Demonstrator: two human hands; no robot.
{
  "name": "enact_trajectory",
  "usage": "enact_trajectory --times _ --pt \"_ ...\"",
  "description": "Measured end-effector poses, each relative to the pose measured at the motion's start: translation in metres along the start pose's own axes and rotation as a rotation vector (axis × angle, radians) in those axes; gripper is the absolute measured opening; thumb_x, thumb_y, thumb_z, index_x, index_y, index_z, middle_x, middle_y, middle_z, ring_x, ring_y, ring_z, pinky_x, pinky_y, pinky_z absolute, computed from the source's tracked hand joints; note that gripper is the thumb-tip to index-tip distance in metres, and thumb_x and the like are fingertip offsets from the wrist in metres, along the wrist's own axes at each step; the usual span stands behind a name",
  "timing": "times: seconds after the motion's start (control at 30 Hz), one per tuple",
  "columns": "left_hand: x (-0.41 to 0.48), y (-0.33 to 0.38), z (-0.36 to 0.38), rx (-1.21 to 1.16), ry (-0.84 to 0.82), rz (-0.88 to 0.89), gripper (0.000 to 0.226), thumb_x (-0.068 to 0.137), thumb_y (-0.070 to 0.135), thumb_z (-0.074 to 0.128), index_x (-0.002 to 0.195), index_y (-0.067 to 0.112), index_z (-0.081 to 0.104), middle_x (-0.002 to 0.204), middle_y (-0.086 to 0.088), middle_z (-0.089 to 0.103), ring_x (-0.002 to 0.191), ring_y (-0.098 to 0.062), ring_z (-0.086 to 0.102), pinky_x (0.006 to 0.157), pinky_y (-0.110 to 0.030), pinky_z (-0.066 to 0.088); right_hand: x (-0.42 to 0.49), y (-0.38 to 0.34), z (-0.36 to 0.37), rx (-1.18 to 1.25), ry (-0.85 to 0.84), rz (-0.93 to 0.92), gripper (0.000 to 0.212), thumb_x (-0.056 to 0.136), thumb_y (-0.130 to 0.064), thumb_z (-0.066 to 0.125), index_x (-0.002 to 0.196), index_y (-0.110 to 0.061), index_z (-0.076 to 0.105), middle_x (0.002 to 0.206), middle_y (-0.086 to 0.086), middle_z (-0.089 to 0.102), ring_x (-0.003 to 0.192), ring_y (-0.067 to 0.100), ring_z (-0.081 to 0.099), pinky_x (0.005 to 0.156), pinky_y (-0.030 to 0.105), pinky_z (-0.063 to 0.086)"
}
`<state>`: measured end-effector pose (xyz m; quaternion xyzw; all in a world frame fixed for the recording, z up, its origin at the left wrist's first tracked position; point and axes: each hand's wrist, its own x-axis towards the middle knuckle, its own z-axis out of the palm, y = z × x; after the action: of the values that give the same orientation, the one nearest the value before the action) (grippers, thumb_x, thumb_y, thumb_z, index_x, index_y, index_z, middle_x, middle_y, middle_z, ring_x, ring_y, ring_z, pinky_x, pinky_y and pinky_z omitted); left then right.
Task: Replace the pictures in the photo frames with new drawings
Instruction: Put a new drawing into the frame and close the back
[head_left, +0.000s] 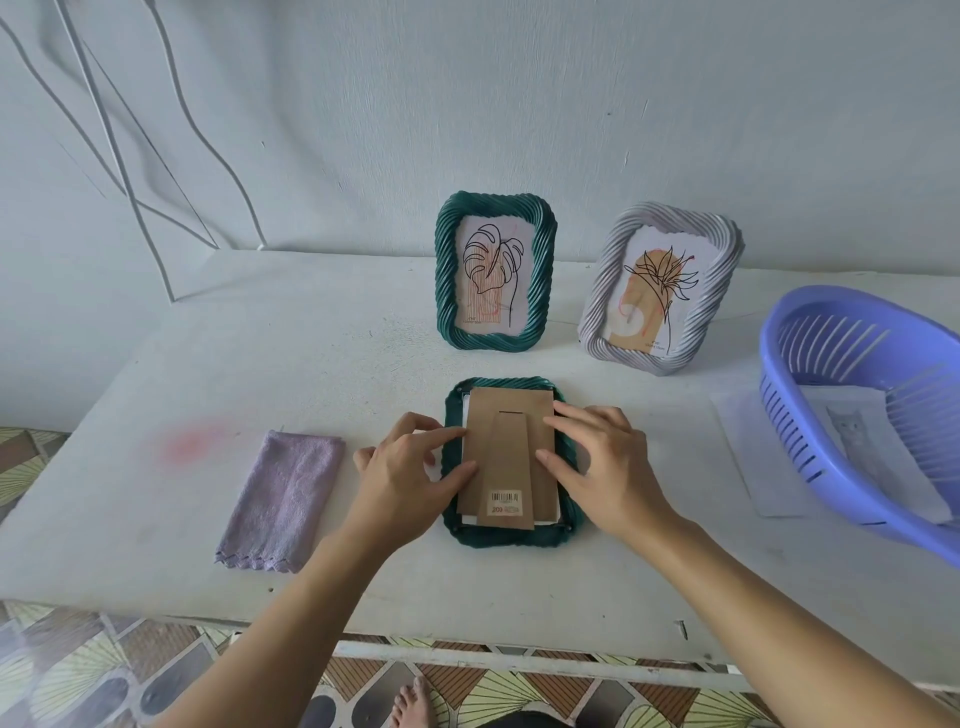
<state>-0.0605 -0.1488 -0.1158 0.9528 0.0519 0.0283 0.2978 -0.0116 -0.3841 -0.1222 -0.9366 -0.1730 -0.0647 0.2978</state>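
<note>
"Head view, item one?"
"Green frame (506, 541), face down at the centre of the table (337, 343); cardboard backing (485, 415) lying skewed on it, white sheet (549, 515) peeking out beneath."
"Hands?"
"Left hand (410, 467), right hand (608, 467): fingers fairly straight, pressing the backing's side edges, clamping nothing."
"Step?"
"Probably seating the backing. Next: square it in the recess, press flat, fasten."

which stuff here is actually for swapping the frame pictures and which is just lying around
For the job: green frame lying face down, its cardboard back, left hand and right hand touching that back, standing green frame, standing grey frame, cat picture in the blue basket.

Just lying about: purple cloth, though it may serve for wiping; pink stain on the table.
</note>
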Motion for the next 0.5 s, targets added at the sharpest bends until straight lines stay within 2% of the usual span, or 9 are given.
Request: enact_trajectory --times 0.13,0.27,0.5 --pt "0.0 0.0003 0.0011 -0.03 -0.018 -0.038 0.038 0.088 0.056 0.064 0.124 0.044 0.064 0.119 0.018 0.048 0.089 0.01 0.052 0.086 -0.037 0.03 -0.0032 0.0 0.0026 0.075 0.003 0.032 0.041 0.088 -0.036 0.072 0.126 -0.022 0.067 0.138 -0.009 0.059 0.125 0.019 0.049 0.101 0.051 0.044" --pt "0.0009 0.0012 0.0013 -0.05 -0.035 -0.07 0.037 0.088 0.052 0.066 0.124 0.044 0.064 0.119 0.017 0.048 0.091 0.011 0.05 0.086 -0.038 0.03 -0.0029 -0.0009 0.0035 0.155 0.008 0.076 0.043 0.087 -0.032 0.074 0.129 -0.024 0.065 0.139 -0.012 0.058 0.127 0.017 0.048 0.104 0.054 0.04" --pt "0.0014 0.0037 0.0028 -0.08 -0.035 -0.12 0.036 0.088 0.052 0.066 0.124 0.044 0.065 0.117 0.02 0.046 0.092 0.014 0.049 0.089 -0.038 0.028 0.0014 -0.004 -0.0021 0.354 0.004 0.193 0.044 0.083 -0.025 0.078 0.123 -0.036 0.066 0.132 -0.023 0.059 0.129 0.002 0.045 0.112 0.051 0.034"
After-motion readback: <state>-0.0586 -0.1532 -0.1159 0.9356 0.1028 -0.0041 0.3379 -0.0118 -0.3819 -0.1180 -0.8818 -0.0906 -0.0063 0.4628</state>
